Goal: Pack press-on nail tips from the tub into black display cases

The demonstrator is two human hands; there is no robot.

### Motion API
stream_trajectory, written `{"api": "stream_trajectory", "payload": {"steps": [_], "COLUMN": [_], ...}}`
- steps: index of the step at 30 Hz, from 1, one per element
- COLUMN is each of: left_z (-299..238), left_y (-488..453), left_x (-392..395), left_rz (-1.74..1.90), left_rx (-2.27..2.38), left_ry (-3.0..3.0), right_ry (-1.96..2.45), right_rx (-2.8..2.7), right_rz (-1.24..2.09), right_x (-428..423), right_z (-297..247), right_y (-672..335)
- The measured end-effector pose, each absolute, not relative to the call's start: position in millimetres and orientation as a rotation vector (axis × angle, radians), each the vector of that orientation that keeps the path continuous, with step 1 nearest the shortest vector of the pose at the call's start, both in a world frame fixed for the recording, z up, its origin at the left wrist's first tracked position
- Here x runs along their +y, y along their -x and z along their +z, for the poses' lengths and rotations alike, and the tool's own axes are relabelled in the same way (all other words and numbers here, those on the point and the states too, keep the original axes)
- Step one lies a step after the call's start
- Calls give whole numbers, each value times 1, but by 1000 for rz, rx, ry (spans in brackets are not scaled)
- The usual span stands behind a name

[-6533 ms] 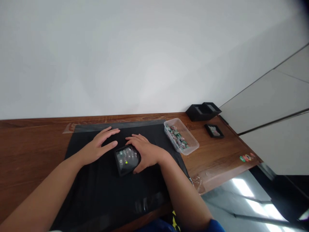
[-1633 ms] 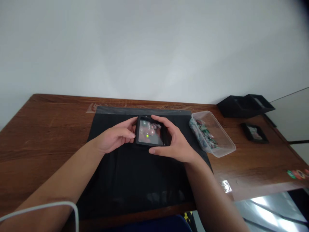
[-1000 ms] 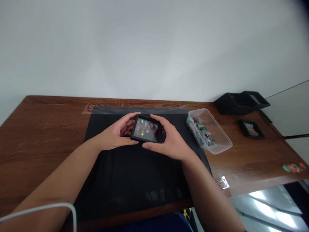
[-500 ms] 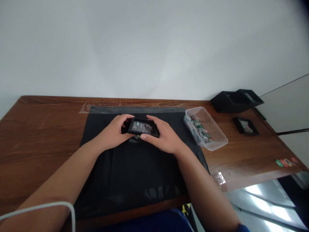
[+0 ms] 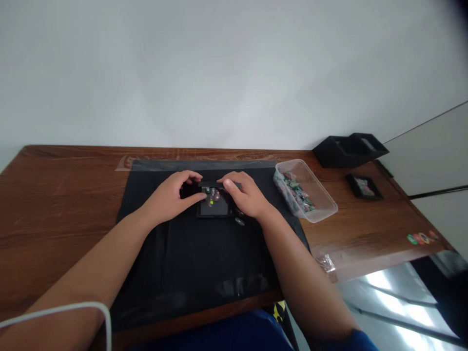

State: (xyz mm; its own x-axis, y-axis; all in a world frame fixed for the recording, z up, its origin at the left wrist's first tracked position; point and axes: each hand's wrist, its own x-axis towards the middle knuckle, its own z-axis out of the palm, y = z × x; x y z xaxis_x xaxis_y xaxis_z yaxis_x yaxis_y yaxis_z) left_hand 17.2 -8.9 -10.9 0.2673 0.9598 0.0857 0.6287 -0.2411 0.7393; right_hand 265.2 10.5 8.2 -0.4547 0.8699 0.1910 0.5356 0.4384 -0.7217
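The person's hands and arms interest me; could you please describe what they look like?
The left hand and right hand wear no gloves. The left forearm and right forearm are bare; a blue sleeve shows at the right elbow. A thin white cable crosses the left forearm; whether it is attached is unclear.

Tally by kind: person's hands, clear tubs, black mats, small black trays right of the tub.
Hands: 2 (left hand, right hand)
Clear tub: 1
Black mat: 1
Small black tray: 1
Total: 5
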Motion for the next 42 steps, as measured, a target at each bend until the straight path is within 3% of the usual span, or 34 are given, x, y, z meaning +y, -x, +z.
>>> {"api": "stream_trajectory", "payload": {"steps": [15, 42], "left_z": [-11, -6], "left_y": [-23, -34], "left_x": [-10, -13], "left_rz": [969, 1152], "left_rx": [1373, 1539], "left_ry": [-2224, -2020], "right_ry": [1391, 1240], "right_rx": [-1972, -2034], "right_rz": [767, 827], "right_x": [15, 10], "right_z": [-1, 6], "right_y": [-259, -256]}}
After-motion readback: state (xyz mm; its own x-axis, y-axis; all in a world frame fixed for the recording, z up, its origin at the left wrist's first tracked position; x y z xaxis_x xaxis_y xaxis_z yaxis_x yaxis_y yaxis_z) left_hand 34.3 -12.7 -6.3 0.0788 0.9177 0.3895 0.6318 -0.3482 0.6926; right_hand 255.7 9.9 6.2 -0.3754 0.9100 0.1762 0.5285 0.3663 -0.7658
